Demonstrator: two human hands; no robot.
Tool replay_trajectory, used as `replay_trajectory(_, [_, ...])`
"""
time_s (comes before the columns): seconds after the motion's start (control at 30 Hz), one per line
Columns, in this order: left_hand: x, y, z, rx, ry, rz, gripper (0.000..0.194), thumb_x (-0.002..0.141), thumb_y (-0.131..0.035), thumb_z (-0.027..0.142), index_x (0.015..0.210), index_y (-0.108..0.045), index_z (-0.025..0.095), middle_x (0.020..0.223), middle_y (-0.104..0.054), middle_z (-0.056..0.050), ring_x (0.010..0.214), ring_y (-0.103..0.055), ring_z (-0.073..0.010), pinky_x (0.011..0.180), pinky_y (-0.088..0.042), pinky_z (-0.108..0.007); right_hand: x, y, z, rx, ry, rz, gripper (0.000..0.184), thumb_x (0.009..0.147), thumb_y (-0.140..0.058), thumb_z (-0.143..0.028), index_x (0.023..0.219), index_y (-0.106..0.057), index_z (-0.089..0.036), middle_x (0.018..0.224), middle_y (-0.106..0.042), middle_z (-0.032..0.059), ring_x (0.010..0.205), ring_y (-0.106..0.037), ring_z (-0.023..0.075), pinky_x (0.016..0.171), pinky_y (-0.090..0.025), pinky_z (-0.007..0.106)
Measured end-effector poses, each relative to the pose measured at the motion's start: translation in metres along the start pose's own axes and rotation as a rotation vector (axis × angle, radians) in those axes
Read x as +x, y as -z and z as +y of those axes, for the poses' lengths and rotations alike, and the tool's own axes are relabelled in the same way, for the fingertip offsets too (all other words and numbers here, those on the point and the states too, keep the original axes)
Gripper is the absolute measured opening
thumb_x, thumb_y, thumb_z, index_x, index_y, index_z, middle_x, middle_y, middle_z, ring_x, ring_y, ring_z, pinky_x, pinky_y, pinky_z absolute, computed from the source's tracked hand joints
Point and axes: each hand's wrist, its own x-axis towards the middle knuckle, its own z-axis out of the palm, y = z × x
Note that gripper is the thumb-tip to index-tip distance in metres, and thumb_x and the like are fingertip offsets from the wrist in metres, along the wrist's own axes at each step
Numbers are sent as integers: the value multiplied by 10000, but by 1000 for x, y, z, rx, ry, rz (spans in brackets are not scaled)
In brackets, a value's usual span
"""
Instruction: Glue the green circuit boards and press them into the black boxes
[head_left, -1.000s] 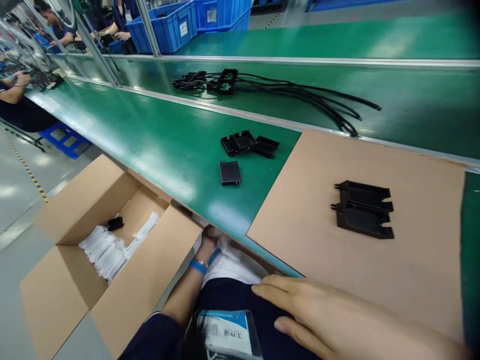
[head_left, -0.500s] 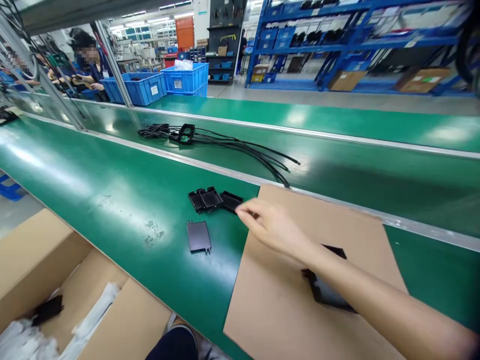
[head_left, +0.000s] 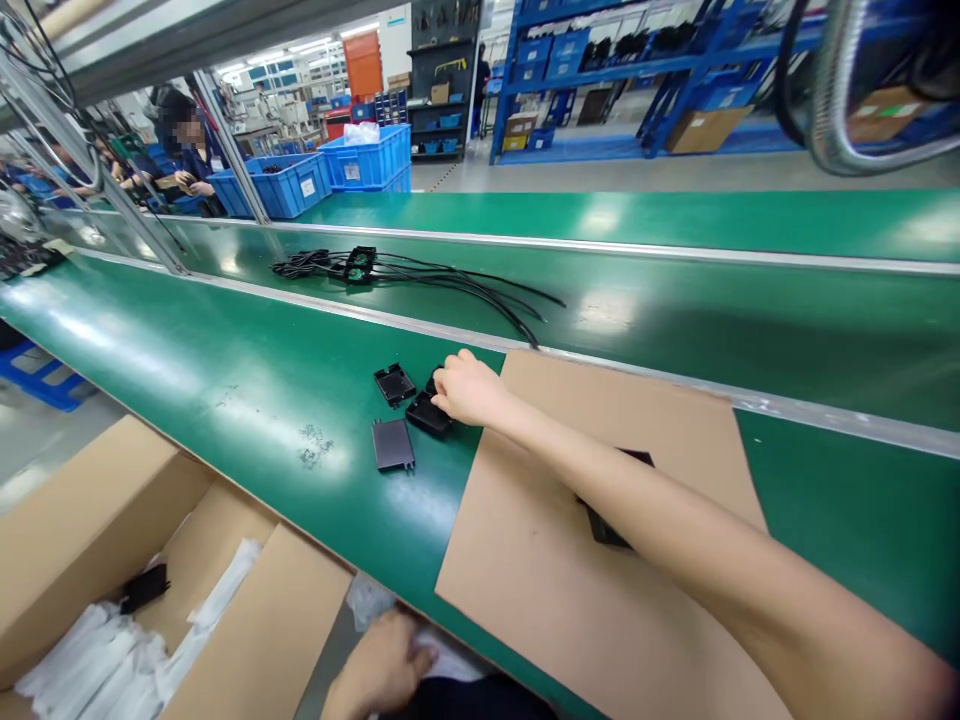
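My right hand point(head_left: 469, 388) reaches across the cardboard sheet point(head_left: 517, 560), its fingers closed on a black plastic housing point(head_left: 429, 412) that is partly covered by them. Another black piece shows behind the fingertips, mostly hidden. To the left lies an open, shallow black housing point(head_left: 394, 383); nearer to me is a flat dark cover point(head_left: 393, 445) with small tabs. Beneath my right forearm, a further black part point(head_left: 611, 530) rests on the cardboard. My left hand point(head_left: 386, 665) is low by the bench edge with fingers curled; what they hold, if anything, is hidden.
An open carton point(head_left: 247, 620) with white wrapped pieces and a black part stands below the bench at left. Black cables point(head_left: 465, 285) with circuit-board housings lie beyond the metal rail. Blue bins point(head_left: 274, 185) and a co-worker point(head_left: 187, 150) are farther back. A metal flexible tube point(head_left: 829, 110) hangs upper right.
My right hand has moved left onto the black housings, and these have shifted apart from their overlapping row. My left hand has come into view at the bottom. The view has shifted slightly.
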Motion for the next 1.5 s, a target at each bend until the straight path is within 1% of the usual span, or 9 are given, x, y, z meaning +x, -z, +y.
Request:
replay_trajectory(0.13, [-56,43,45,149,-130,-200,296,887,-557,319,1154,-686,322,1107,-726,-4,1008,-672,-233,916,-514,-370,-5,-2,0,9,-29,-47,300,947,-599,-391,1104,-641,-138,1156,-629,100,1113,-579,224,953,-488,432])
replay_trajectory(0.3, [-18,112,104,293,-296,614,395,956,-466,491,1188,-642,226,1132,-670,-100,1007,-639,-252,878,-527,-393,-34,26,61,43,-118,-21,211,915,-601,-262,1066,-704,-157,1097,-670,127,1113,-579,254,929,-462,368])
replay_trajectory(0.43, [54,134,115,641,-283,866,680,862,-604,564,1378,-529,127,1364,-488,-237,1246,-494,-413,1030,-424,-577,-85,32,124,5,-263,35,215,937,-565,-240,1070,-703,-143,1094,-668,135,1171,-548,275,965,-451,400])
replay_trajectory(0.63, [75,149,108,682,-290,835,456,893,-558,364,1307,-599,177,1293,-531,-195,1152,-564,-361,959,-486,-535,-123,1,163,63,-300,53,345,956,-594,-412,1179,-620,-149,1222,-614,94,1109,-597,223,974,-496,462])
replay_trajectory(0.73, [71,153,129,243,-350,802,432,875,-562,405,1252,-616,200,1217,-597,-140,1023,-632,-292,892,-543,-469,-125,-6,166,125,-240,51,322,956,-594,-406,1140,-640,-145,1207,-628,92,1141,-587,228,1003,-473,472])
replay_trajectory(0.83, [95,147,175,-397,-443,499,477,861,-568,490,1209,-598,165,1192,-635,-129,997,-665,-268,834,-585,-440,-132,-4,161,171,-182,41,317,980,-531,-391,1090,-685,-136,1159,-666,110,1176,-568,240,1053,-415,449])
replay_trajectory(0.9, [130,138,210,-490,-473,337,479,897,-499,517,1164,-602,132,1110,-678,-139,952,-692,-259,787,-605,-435,-143,-1,155,193,-152,34,415,993,-463,-438,1165,-688,-135,1201,-664,144,1225,-540,266,1079,-378,431])
replay_trajectory(1.13, [267,100,300,-258,-546,335,380,994,-473,480,1011,-618,129,973,-675,-77,832,-664,-180,727,-581,-352,-196,-8,122,226,-102,-126,1264,566,-743,-781,1570,-293,-160,1620,-128,258,1498,-83,450,1171,-154,620])
replay_trajectory(1.5, [292,82,310,406,-854,259,354,922,-512,444,768,-683,175,881,-702,-91,908,-601,-253,933,-445,-463,-221,-13,105,130,-35,27,986,663,-711,-720,1430,-498,-139,1560,-236,299,1429,-238,493,1087,-283,638])
